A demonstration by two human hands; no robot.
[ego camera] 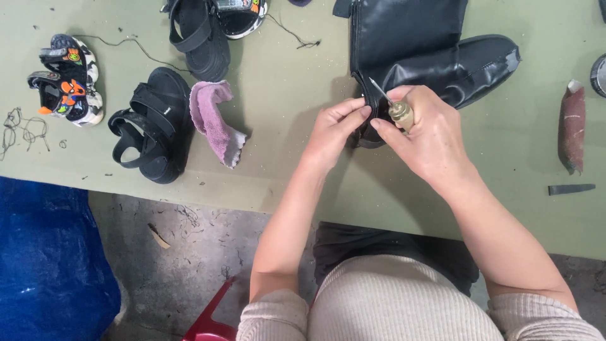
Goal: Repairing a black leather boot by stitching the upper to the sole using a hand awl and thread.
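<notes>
The right hand (429, 136) pinches a brass-handled awl (399, 112), its needle at the tall black leather boot (442, 57); the left hand (331, 132) pinches the boot's edge. The stitching step seems in hand; the next push needs steady aim.

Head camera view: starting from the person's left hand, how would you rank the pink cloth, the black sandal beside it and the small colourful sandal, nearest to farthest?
Measured from the left hand, which pinches the black boot:
1. Pink cloth, just to its left on the green table.
2. Black sandal, next leftward, touching the cloth.
3. Small colourful sandal, near the table's far left edge.
</notes>
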